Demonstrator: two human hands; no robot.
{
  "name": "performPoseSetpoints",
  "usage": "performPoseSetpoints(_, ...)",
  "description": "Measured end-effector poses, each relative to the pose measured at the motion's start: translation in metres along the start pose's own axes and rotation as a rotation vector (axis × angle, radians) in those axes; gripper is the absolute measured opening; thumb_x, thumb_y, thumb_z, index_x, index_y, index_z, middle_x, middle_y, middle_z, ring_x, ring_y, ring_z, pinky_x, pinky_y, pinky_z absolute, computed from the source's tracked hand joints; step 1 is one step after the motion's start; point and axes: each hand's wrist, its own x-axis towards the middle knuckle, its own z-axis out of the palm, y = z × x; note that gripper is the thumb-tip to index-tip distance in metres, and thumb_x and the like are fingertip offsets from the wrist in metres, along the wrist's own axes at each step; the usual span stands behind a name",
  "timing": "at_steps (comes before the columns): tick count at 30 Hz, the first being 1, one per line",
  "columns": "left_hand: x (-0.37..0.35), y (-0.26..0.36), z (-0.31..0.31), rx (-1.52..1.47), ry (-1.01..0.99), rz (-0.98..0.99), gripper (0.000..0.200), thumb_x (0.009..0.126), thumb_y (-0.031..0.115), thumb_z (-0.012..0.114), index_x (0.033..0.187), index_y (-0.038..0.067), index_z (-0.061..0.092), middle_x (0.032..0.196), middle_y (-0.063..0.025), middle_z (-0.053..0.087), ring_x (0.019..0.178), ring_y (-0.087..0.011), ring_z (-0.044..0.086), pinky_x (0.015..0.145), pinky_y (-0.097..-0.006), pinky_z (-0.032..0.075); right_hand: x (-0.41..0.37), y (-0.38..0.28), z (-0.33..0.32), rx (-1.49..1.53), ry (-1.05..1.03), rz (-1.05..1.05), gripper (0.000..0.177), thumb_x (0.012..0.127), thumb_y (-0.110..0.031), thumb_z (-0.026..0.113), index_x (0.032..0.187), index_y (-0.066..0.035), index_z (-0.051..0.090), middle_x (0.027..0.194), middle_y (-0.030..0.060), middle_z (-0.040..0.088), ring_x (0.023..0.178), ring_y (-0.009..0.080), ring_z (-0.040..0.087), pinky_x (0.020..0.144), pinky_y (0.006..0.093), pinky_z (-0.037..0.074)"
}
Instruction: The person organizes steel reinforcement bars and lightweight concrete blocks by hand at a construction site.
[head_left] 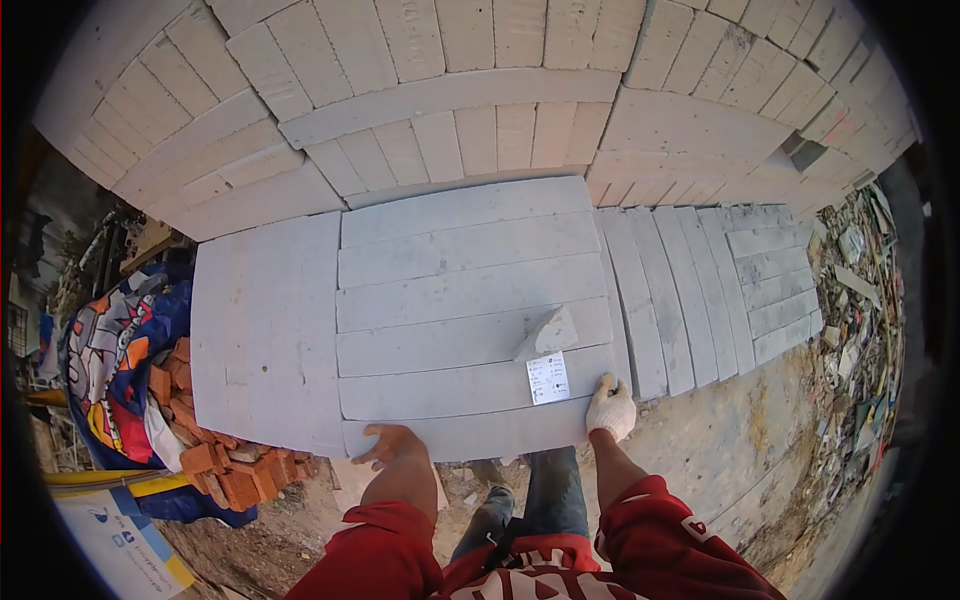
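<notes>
A long pale-grey aerated concrete block (470, 430) forms the nearest row on top of a stack of similar blocks. My bare left hand (388, 446) grips its near edge towards the left end, fingers partly hidden by the wrist. My right hand (610, 412), in a white knit glove, is closed around its right end. Behind it more long blocks (470, 305) lie side by side. On them rest a broken grey chunk (552, 332) and a white paper with handwriting (547, 378), the chunk against the paper's top edge.
A tall wall of stacked blocks (450, 100) stands behind. Further blocks (690, 290) extend right. Orange bricks (245, 480) lie in a heap at the left, below a colourful tarp (125, 350). Rubble (865, 290) covers the ground at far right.
</notes>
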Motion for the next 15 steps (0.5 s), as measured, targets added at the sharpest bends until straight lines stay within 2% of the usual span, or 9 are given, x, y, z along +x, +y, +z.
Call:
performPoseSetpoints(4, 0.000, 0.002, -0.004, -0.028, -0.004, -0.024, 0.087, 0.086, 0.055, 0.049, 0.152, 0.012, 0.012, 0.147, -0.0200, 0.036, 0.133, -0.0435, 0.036, 0.106, -0.0565, 0.030, 0.000, 0.003, 0.004, 0.007, 0.045, -0.011, 0.056, 0.090, -0.053, 0.048, 0.115, -0.006, 0.067, 0.095, 0.0185, 0.070, 0.092, 0.0355, 0.067, 0.079, 0.0434, 0.052)
performPoseSetpoints(13, -0.003, 0.008, -0.013, -0.091, 0.011, -0.105, 0.087, 0.086, 0.056, 0.047, 0.152, 0.012, 0.011, 0.150, -0.0189, 0.032, 0.135, -0.0427, 0.033, 0.107, -0.0561, 0.028, -0.004, -0.004, -0.003, 0.025, 0.001, -0.022, 0.056, 0.090, -0.052, 0.047, 0.114, -0.005, 0.067, 0.094, 0.0201, 0.070, 0.089, 0.0367, 0.067, 0.077, 0.0447, 0.052)
performPoseSetpoints(15, 0.018, -0.020, 0.015, -0.107, 0.013, -0.116, 0.088, 0.086, 0.056, 0.047, 0.153, 0.012, 0.011, 0.150, -0.0187, 0.031, 0.136, -0.0425, 0.032, 0.107, -0.0560, 0.028, -0.003, -0.001, 0.001, 0.018, 0.058, -0.016, 0.053, 0.091, -0.052, 0.046, 0.112, -0.008, 0.068, 0.096, 0.0212, 0.069, 0.091, 0.0387, 0.066, 0.079, 0.0462, 0.051)
